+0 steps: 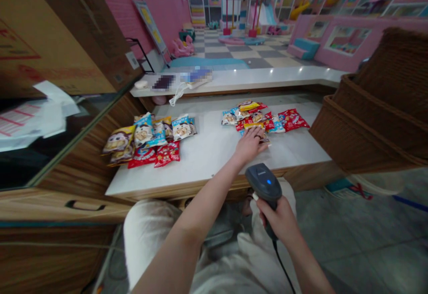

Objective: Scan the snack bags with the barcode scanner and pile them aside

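Down at the very bottom of the view, pale cream trousers (150, 236) fill the lap, and just above them the right hand (277, 220) is clamped firmly around the grip of a black corded barcode scanner (264, 182), its blue light glowing. Over to the left hand (249, 144), out on the white counter (200, 160): it's open, palm down, fingers spread, pressing on the front of a heap of foil snack packets (264, 118) in red, white, blue and yellow. A second batch of packets (147, 140), monkey-faced bags and red ones, sits well apart toward the left of the same counter. Wicker baskets (368, 129) crowd in on the right, a cardboard box (67, 40) looms on the left, and past a raised white ledge (254, 78) stretches a checkered play floor (234, 49).
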`<move>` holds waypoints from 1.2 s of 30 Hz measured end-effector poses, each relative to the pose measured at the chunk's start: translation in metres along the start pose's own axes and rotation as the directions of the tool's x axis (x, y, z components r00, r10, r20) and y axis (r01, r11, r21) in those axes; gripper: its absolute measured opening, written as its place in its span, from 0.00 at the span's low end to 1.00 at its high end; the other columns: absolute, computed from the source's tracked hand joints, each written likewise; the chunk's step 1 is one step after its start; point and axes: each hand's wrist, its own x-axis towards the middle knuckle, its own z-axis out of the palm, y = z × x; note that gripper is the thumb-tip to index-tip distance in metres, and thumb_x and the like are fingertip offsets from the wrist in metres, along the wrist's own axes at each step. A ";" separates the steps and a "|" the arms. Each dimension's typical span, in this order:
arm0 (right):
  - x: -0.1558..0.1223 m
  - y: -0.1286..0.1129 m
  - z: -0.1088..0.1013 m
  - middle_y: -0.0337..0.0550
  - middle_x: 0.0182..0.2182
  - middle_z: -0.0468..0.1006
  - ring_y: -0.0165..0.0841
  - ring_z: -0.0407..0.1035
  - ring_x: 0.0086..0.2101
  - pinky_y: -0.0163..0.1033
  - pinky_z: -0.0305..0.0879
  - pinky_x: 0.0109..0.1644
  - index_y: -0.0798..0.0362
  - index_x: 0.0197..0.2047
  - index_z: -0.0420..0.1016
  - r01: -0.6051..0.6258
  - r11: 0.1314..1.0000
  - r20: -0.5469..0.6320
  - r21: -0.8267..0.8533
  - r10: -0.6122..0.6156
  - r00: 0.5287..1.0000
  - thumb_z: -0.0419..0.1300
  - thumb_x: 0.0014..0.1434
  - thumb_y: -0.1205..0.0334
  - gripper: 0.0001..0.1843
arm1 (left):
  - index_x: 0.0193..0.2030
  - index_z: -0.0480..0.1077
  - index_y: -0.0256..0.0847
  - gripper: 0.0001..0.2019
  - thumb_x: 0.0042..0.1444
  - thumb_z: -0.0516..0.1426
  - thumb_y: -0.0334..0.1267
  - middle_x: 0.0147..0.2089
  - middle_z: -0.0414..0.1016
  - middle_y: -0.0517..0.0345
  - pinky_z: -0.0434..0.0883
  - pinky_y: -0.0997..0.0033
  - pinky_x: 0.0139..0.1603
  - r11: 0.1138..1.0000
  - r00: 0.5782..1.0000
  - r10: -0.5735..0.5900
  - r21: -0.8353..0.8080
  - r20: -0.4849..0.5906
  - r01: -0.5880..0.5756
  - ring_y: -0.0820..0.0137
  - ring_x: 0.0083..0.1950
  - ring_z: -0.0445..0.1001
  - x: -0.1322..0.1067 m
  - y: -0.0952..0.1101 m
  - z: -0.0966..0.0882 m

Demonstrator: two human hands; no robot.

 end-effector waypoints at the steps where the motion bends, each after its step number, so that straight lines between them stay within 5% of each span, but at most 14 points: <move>1: 0.000 -0.001 0.002 0.38 0.14 0.73 0.35 0.68 0.15 0.38 0.65 0.22 0.48 0.26 0.76 -0.002 1.000 0.006 0.006 0.002 1.000 0.70 0.60 0.41 0.21 | 0.81 0.64 0.35 0.32 0.78 0.55 0.51 0.84 0.63 0.37 0.55 0.47 0.87 1.000 1.000 -0.004 -0.013 -0.016 0.003 0.55 0.86 0.61 -0.005 -0.003 -0.004; 6: -0.002 -0.014 0.014 0.37 0.12 0.70 0.33 0.66 0.14 0.37 0.64 0.21 0.47 0.22 0.71 0.015 1.000 0.043 0.019 -0.016 0.999 0.71 0.57 0.39 0.25 | 0.82 0.61 0.39 0.32 0.74 0.58 0.42 0.85 0.61 0.36 0.56 0.42 0.86 0.985 0.977 -0.169 -0.066 -0.128 0.162 0.52 0.86 0.60 -0.046 -0.051 -0.036; 13: 0.000 -0.027 0.030 0.35 0.11 0.68 0.32 0.63 0.13 0.37 0.63 0.20 0.45 0.22 0.69 -0.013 1.000 0.122 0.009 0.011 0.992 0.70 0.54 0.40 0.22 | 0.81 0.61 0.27 0.44 0.56 0.65 0.29 0.86 0.51 0.22 0.46 0.32 0.87 0.843 0.774 -0.534 -0.141 -0.341 0.519 0.34 0.89 0.45 -0.102 -0.156 -0.092; 18: 0.000 -0.026 0.036 0.34 0.12 0.68 0.32 0.64 0.14 0.37 0.62 0.20 0.45 0.25 0.70 -0.026 1.000 0.152 0.004 0.025 0.988 0.70 0.55 0.42 0.20 | 0.80 0.58 0.18 0.44 0.56 0.61 0.27 0.85 0.50 0.15 0.46 0.31 0.86 0.779 0.730 -0.613 -0.077 -0.302 0.622 0.34 0.89 0.45 -0.106 -0.190 -0.111; 24: -0.002 -0.020 0.034 0.33 0.12 0.69 0.32 0.64 0.13 0.36 0.62 0.20 0.45 0.26 0.70 -0.006 1.000 0.111 -0.005 0.006 0.994 0.69 0.56 0.43 0.19 | 0.76 0.63 0.21 0.39 0.57 0.61 0.29 0.83 0.57 0.17 0.49 0.35 0.87 0.777 0.712 -0.630 -0.244 -0.311 0.581 0.37 0.87 0.53 -0.105 -0.190 -0.112; 28: -0.003 -0.021 0.035 0.34 0.13 0.69 0.32 0.65 0.14 0.36 0.62 0.20 0.46 0.27 0.70 -0.016 1.000 0.137 -0.003 0.017 0.990 0.69 0.56 0.43 0.19 | 0.73 0.70 0.31 0.34 0.59 0.66 0.33 0.73 0.75 0.32 0.55 0.46 0.86 0.702 0.632 -0.681 -0.575 -0.370 0.421 0.45 0.83 0.62 -0.116 -0.169 -0.115; 32: -0.004 -0.024 0.041 0.33 0.12 0.69 0.32 0.64 0.13 0.36 0.62 0.20 0.46 0.27 0.70 -0.017 1.000 0.132 0.009 0.016 0.991 0.70 0.55 0.42 0.20 | 0.66 0.77 0.42 0.27 0.61 0.70 0.44 0.63 0.84 0.46 0.67 0.55 0.79 0.402 0.543 -0.790 -0.909 -0.286 0.107 0.53 0.76 0.73 -0.133 -0.135 -0.102; 36: -0.006 -0.023 0.045 0.33 0.12 0.69 0.32 0.64 0.13 0.36 0.62 0.19 0.46 0.28 0.71 -0.003 1.000 0.148 0.023 0.000 0.989 0.71 0.56 0.42 0.20 | 0.56 0.79 0.43 0.21 0.60 0.68 0.50 0.59 0.86 0.46 0.74 0.56 0.72 -0.031 0.562 -0.826 -0.994 -0.032 -0.102 0.55 0.71 0.79 -0.145 -0.105 -0.075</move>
